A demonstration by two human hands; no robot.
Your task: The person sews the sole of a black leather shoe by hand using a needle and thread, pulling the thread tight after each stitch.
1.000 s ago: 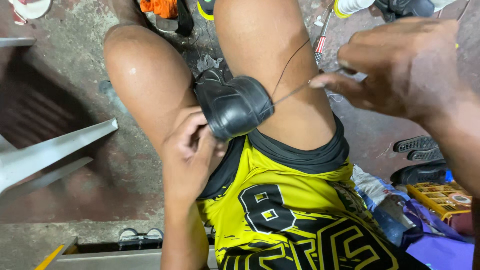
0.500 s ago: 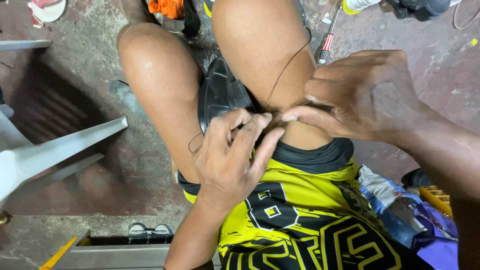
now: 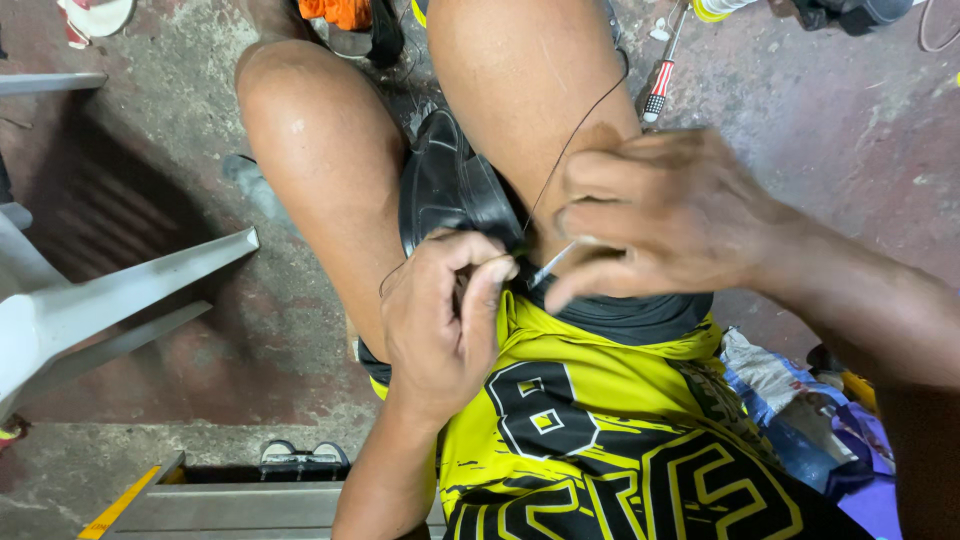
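A black leather shoe (image 3: 450, 190) is wedged between my bare thighs, sole side up. My left hand (image 3: 440, 320) grips its near edge, thumb and fingers pinched at the seam. My right hand (image 3: 660, 220) holds a thin metal needle or awl (image 3: 552, 264), its tip pointing at the shoe's edge beside my left fingers. A dark thread (image 3: 575, 140) runs from the shoe up over my right thigh. I wear yellow and black shorts (image 3: 600, 430).
A red-handled screwdriver (image 3: 657, 90) lies on the concrete floor past my right knee. Grey plastic chair legs (image 3: 120, 290) stand at left. Crumpled bags and a yellow box (image 3: 800, 400) sit at right. A sandal (image 3: 90, 15) lies far left.
The right hand came back from a wide pull of the thread to the shoe's edge, and now holds the needle at the seam. My left hand shifted its grip lower on the shoe.
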